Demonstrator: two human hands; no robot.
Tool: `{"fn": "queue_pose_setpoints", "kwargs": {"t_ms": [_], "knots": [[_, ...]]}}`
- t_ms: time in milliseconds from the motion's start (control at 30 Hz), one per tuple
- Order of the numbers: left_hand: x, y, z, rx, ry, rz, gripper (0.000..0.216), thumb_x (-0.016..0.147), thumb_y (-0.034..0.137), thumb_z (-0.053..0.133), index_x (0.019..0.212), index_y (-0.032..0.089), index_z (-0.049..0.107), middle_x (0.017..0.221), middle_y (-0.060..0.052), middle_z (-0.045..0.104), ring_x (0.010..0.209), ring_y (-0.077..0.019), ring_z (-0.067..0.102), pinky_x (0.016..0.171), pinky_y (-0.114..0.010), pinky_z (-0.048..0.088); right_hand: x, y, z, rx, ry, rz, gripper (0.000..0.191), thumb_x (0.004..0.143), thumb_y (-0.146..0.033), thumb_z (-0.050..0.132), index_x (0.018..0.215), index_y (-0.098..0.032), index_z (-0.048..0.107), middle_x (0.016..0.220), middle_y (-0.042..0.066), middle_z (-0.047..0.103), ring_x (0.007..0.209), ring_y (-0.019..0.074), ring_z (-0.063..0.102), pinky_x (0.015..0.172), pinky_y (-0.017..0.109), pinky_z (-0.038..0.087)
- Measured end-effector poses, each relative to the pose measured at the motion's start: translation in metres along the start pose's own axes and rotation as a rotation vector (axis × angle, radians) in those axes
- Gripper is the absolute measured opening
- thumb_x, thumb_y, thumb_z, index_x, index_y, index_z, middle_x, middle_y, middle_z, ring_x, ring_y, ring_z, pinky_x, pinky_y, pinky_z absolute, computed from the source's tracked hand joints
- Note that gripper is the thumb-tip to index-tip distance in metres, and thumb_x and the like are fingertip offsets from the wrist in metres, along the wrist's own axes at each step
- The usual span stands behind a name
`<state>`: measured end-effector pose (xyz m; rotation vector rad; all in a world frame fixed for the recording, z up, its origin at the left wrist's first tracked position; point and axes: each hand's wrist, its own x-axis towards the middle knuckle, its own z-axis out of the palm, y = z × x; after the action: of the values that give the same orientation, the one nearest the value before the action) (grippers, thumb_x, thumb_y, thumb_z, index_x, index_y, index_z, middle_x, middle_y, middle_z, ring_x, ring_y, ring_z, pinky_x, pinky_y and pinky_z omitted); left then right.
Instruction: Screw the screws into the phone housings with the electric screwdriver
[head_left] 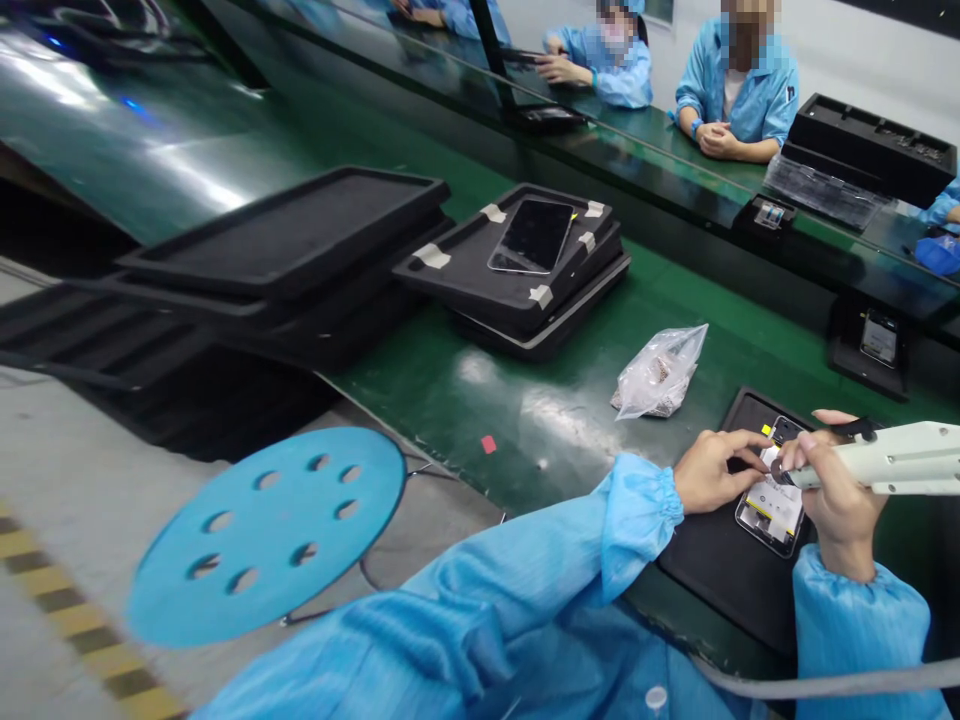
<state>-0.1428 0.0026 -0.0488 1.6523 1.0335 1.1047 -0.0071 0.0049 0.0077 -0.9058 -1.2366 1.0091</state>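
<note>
My right hand (844,500) is wrapped around a white electric screwdriver (900,460), its dark tip pointing left over an opened phone (770,515). The phone shows a white battery and yellow strips, and lies on a black mat (712,570). From the left side, my left hand (716,470) reaches over the phone's edge. Its thumb and index finger come together in a pinch by the screwdriver tip; whatever is between them is too small to make out.
A clear bag of small parts (664,372) lies on the green bench (420,400). Behind it, a phone (532,237) rests on stacked black trays (480,285). More trays (300,235) stand left, near a blue stool (277,530). Co-workers (739,90) sit across the bench.
</note>
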Motion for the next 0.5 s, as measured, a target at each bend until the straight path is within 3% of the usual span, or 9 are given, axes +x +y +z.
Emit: {"fn": "queue_pose_setpoints", "kwargs": {"t_ms": [500], "knots": [[0.004,0.0,-0.001,-0.103,0.085,-0.029,0.041,0.069,0.018,0.078,0.108,0.015,0.066,0.08,-0.002,0.075,0.076,-0.017,0.071,0.081,-0.024,0.052,0.005,-0.01,0.011,-0.006,-0.023,0.017,0.027,0.08,-0.023,0.067,0.101,-0.019,0.049,0.056,-0.005,0.054,0.055,0.019,0.06,0.059,0.035,0.048]]}}
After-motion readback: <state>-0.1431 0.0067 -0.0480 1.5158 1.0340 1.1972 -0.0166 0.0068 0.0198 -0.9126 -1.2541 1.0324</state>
